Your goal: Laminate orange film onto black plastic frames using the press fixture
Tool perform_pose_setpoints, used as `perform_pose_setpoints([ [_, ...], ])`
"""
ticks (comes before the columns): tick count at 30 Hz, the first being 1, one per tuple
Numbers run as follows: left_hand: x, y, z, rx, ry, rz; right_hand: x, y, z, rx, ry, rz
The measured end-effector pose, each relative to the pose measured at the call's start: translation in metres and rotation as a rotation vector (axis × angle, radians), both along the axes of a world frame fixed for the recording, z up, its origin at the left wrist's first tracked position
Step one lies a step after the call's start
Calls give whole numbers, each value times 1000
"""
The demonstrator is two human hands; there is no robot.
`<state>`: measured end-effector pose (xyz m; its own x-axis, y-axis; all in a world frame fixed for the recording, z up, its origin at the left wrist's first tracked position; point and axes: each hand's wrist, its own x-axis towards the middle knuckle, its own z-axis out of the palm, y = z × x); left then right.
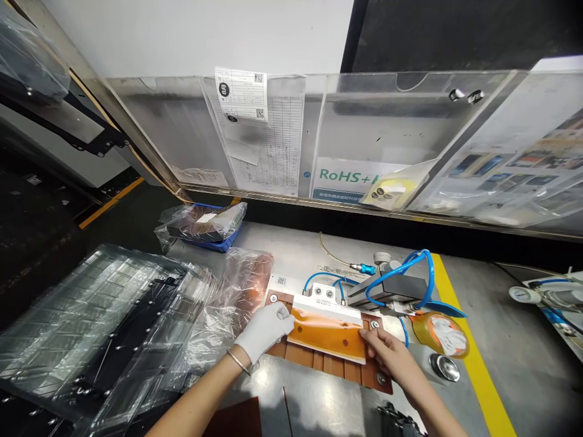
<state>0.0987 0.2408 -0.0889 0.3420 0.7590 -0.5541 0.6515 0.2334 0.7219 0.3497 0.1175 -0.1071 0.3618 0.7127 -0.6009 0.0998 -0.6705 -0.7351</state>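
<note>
An orange translucent film sheet [328, 334] lies across a brown slotted fixture board [328, 359], its top edge tucked under a white clamp bar [323, 306]. My left hand [266, 331], in a white glove, grips the sheet's left end. My right hand [385, 353], bare, has its fingers on the sheet's right end, next to a bolt head on the board. Both hands are apart from the clamp bar. The part of the sheet under the clamp bar is hidden.
A grey pneumatic cylinder [387, 290] with blue air hoses [401, 276] stands behind the clamp. To the right lie an amber tape roll [439, 335] and a steel disc [445, 368]. Left of the board are a plastic-wrapped copper-coloured sheet [241, 291] and stacked clear trays [91, 328].
</note>
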Motion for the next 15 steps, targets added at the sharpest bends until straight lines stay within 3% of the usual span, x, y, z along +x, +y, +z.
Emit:
perform_pose_setpoints([
  [5, -12, 1, 3, -13, 14, 18, 10, 0, 16, -27, -132, 40],
  [9, -42, -6, 15, 123, 84, 82, 23, -22, 36, -29, -127, 32],
  [12, -50, -37, 20, 155, 142, 69, 38, -65, 45, 9, -132, -46],
  [15, -25, -99, 14, -43, 64, -35, 49, -126, 45, 24, -238, -216],
])
